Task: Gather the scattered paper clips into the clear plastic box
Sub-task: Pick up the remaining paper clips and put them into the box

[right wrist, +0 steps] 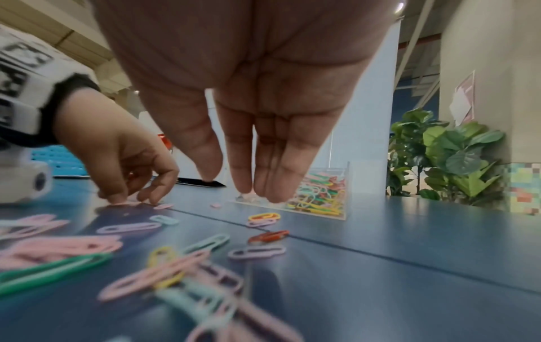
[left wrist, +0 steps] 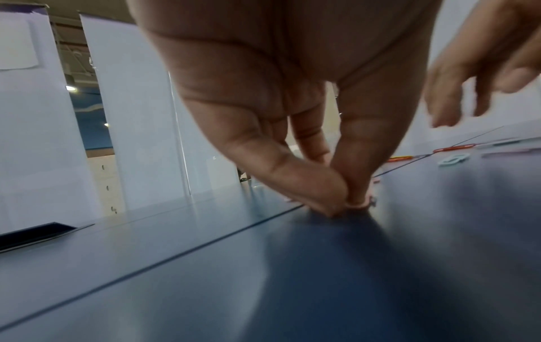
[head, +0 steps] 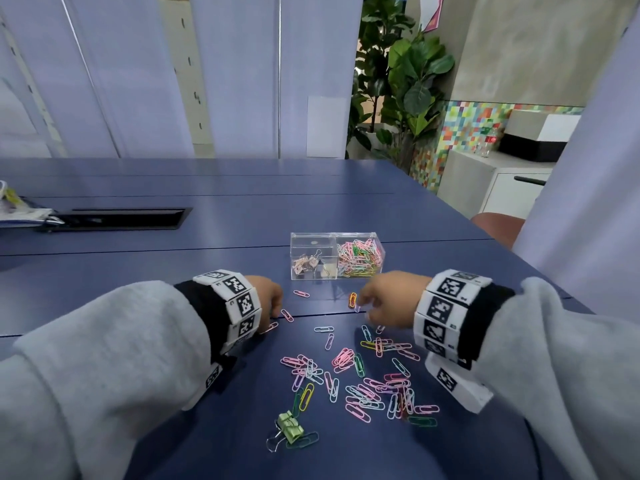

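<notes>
The clear plastic box [head: 313, 242] stands on the blue table [head: 207, 271], and its right compartment holds several coloured paper clips [head: 360, 258]. Loose paper clips [head: 363, 379] lie scattered in front of it, nearer to me. My left hand [left wrist: 346, 204] is down on the table left of the box, thumb and forefinger pinching a pink paper clip [left wrist: 361, 204] at the surface. My right hand [head: 367, 308] hovers just above an orange clip [head: 352, 299] with fingers [right wrist: 272, 185] straight, pointing down and holding nothing.
The box's left compartment holds binder clips [head: 306, 265]. A green binder clip [head: 290, 426] lies at the near edge of the pile. A black cable slot [head: 121, 218] and some papers [head: 17, 209] are far left. The table's right edge runs close behind my right arm.
</notes>
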Demonstrator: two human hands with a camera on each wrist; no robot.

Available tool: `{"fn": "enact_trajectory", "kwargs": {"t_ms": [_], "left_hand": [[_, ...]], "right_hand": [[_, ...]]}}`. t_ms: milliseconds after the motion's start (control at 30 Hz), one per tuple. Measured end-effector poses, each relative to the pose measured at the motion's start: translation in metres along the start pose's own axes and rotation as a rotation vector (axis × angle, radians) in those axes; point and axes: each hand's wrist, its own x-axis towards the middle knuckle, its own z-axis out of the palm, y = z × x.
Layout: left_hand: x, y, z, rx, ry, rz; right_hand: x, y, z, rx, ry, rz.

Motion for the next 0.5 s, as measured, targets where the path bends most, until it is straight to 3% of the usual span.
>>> {"fn": "enact_trajectory", "kwargs": {"t_ms": [233,500], "left_hand": [[0.017,0.015,-0.003,0.001,0.077,0.057],[0.018,0.027,-0.005,0.086,0.003,0.157]], "right_hand": [[0.036,-0.001,0.003,-0.093,-0.066,-0.009],[0.006,0.004,0.021,-0.118,-0.116,-0.096]]}}
